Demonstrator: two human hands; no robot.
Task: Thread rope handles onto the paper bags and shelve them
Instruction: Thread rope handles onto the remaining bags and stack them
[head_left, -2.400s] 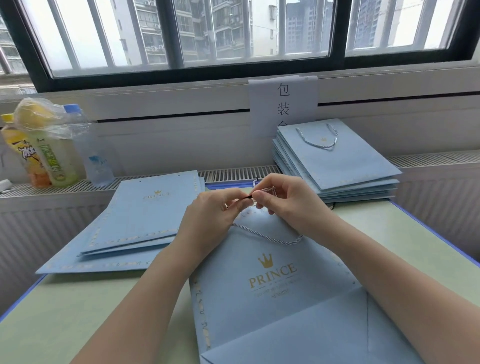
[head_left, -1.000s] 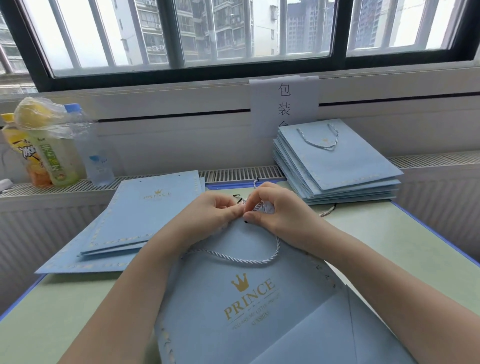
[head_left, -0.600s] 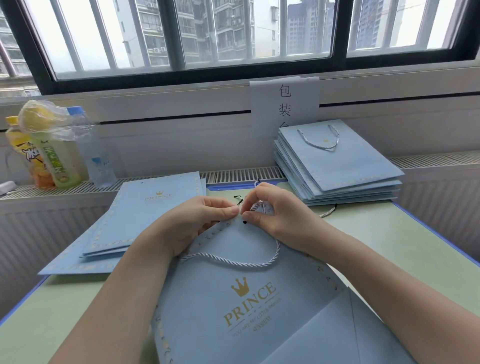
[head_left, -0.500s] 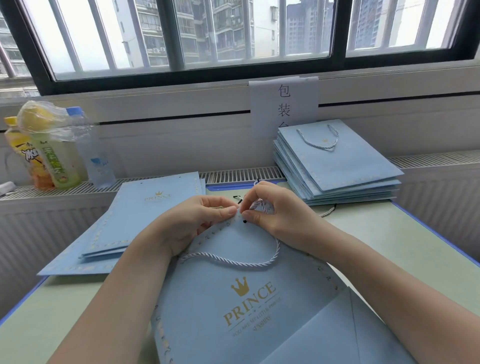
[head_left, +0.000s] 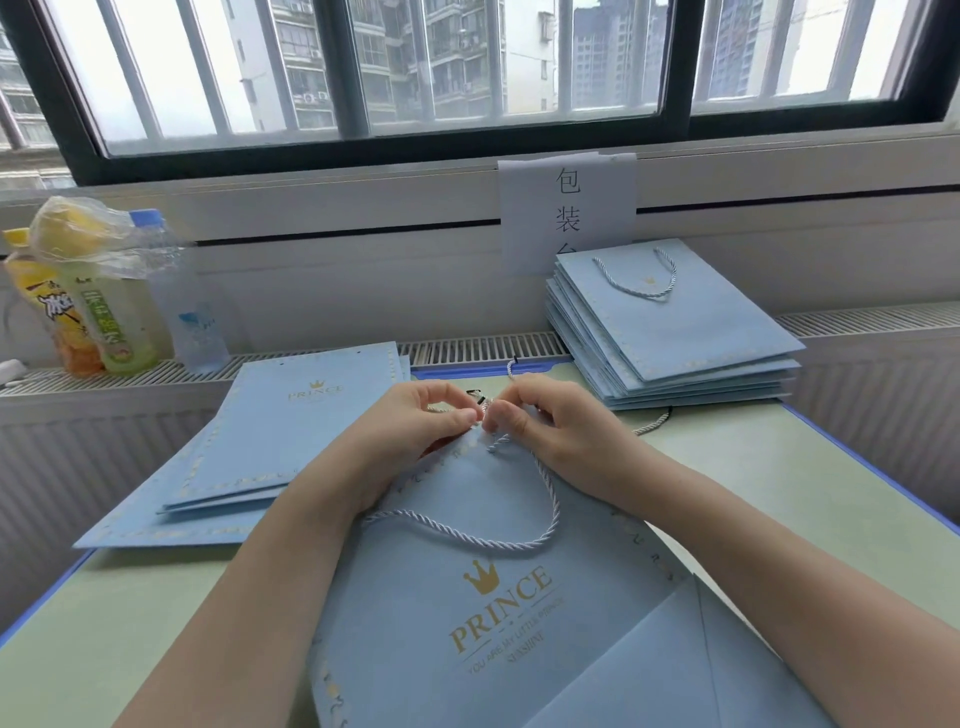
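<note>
From the head camera, a flat light-blue paper bag (head_left: 498, 613) printed with a gold crown and "PRINCE" lies on the pale green tabletop (head_left: 135, 618), its top edge pointing toward the window. All places here are told from this bag.

At the bag's top edge the left hand (head_left: 415, 431) and the right hand (head_left: 550, 431) meet, fingertip to fingertip. The left hand's fingers (head_left: 462, 415) are curled, thumb and forefinger pinching a grey twisted rope (head_left: 478, 540) near its black tip. The right hand's fingers (head_left: 501, 415) are curled too and pinch the same rope just beside the left hand's hold. From the pinch the rope runs down the bag's face, loops across above the crown and passes under the left wrist.

Left of the bag, a spread of flat bags without handles (head_left: 291, 426) lies on the tabletop, partly under the left forearm. Beyond the bag to the right, a neat stack of bags (head_left: 675, 332) carries a rope handle on its top bag. A loose rope end (head_left: 652, 426) lies at that stack's foot. Far left of the bag, on the vent ledge, stand drink bottles (head_left: 109, 312).
</note>
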